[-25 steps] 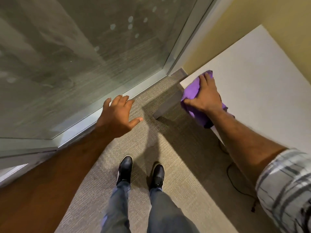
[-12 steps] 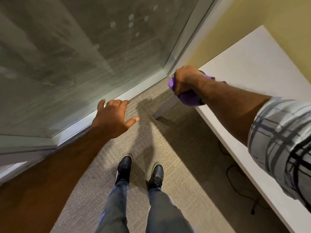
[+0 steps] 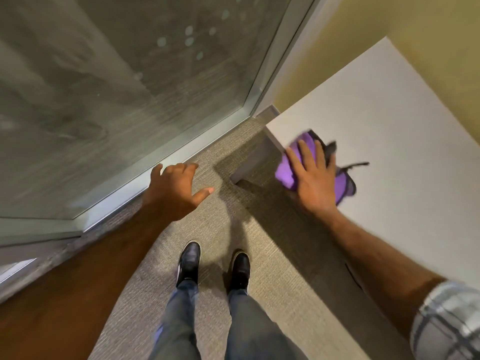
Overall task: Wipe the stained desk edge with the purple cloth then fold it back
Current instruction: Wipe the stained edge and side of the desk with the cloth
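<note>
The right hand (image 3: 313,181) lies flat, fingers spread, pressing the purple cloth (image 3: 342,184) onto the near corner of the white desk (image 3: 389,141); it pins the cloth rather than gripping it. The cloth hangs over the desk edge at the hand's 9 o'clock and bunches at its 3 o'clock. The left hand (image 3: 174,192) hovers empty, fingers loosely curled, over grey carpet (image 3: 272,255) beside the glass wall (image 3: 130,87). Black shoes (image 3: 189,262) stand at 6 o'clock.

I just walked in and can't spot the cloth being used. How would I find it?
Look at the white desk on the right, against the yellow wall. At its near left corner, the right hand presses flat on the cloth. It is the only purple thing in sight, draped over the desk's edge.
</note>
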